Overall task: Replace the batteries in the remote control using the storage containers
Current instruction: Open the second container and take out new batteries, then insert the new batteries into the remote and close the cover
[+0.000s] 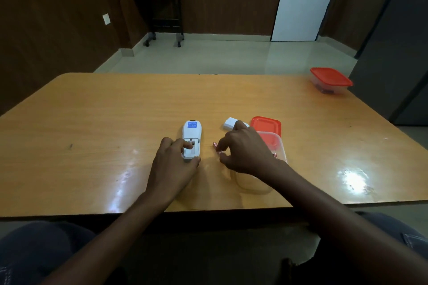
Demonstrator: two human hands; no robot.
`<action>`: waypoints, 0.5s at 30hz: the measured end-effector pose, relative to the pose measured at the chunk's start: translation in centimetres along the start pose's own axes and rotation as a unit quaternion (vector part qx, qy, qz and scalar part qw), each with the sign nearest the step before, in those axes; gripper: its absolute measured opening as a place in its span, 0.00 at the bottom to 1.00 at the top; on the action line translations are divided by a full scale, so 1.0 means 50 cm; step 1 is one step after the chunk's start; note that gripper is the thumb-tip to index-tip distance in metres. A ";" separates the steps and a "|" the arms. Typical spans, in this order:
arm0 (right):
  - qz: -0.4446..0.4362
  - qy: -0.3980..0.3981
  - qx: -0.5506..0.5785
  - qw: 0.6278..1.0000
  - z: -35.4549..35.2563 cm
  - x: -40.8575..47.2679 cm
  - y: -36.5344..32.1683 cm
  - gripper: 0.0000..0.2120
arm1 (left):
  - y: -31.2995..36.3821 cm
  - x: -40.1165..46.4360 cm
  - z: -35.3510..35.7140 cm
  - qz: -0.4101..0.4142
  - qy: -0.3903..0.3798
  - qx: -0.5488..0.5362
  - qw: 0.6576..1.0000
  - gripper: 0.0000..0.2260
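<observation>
A white remote control (pixel 191 133) lies face down in the middle of the table with its battery compartment uncovered. My left hand (pixel 172 166) grips its near end, thumb and fingers around the compartment. Pink batteries (pixel 215 147) lie on the table just right of the remote. My right hand (pixel 245 151) pinches one of them with its fingertips. The white battery cover (pixel 229 123) lies beyond my right hand. An open clear container (pixel 278 146) holds more batteries, and its red lid (pixel 266 125) lies behind it.
A second clear container with a red lid on (pixel 331 80) stands at the far right corner of the wooden table (pixel 92 122). Beyond the table are a tiled floor, a dark rolling stand and a white door.
</observation>
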State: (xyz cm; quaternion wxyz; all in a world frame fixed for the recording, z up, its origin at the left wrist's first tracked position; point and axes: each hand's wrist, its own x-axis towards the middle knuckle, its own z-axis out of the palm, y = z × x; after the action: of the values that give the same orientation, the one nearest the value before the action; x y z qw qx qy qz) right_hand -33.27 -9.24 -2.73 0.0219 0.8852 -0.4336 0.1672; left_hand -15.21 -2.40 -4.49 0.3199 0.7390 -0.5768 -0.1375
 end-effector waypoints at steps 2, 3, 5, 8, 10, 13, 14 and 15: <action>0.050 0.007 0.019 0.999 -0.032 -0.006 0.002 0.11 | -0.003 -0.003 -0.002 0.001 -0.003 0.004 1.000 0.14; 0.085 0.010 0.015 0.996 -0.048 -0.009 0.009 0.11 | -0.004 -0.005 -0.003 0.004 -0.004 0.003 1.000 0.14; 0.141 -0.005 -0.026 0.990 -0.082 -0.022 0.033 0.09 | -0.005 -0.007 -0.004 0.008 -0.003 0.001 1.000 0.15; 0.187 -0.085 -0.065 0.977 -0.117 -0.046 0.077 0.11 | -0.004 -0.010 -0.006 0.005 -0.010 0.000 1.000 0.15; 0.193 -0.159 -0.082 0.965 -0.128 -0.055 0.097 0.17 | -0.003 -0.010 -0.006 0.004 -0.013 0.002 1.000 0.15; 0.185 -0.241 -0.102 0.947 -0.124 -0.055 0.105 0.24 | -0.007 -0.010 -0.006 0.001 -0.008 -0.002 1.000 0.15; 0.180 -0.256 -0.105 0.944 -0.120 -0.053 0.106 0.25 | -0.007 -0.010 -0.006 0.001 -0.007 -0.003 1.000 0.15; 0.176 -0.268 -0.109 0.941 -0.116 -0.051 0.107 0.26 | -0.007 -0.010 -0.007 0.001 -0.007 -0.004 1.000 0.15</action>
State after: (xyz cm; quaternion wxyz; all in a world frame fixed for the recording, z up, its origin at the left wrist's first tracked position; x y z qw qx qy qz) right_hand -40.48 -9.56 1.38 -0.0281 0.7989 -0.5881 -0.1234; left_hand -14.89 -1.80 -4.54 0.3188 0.7364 -0.5789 -0.1448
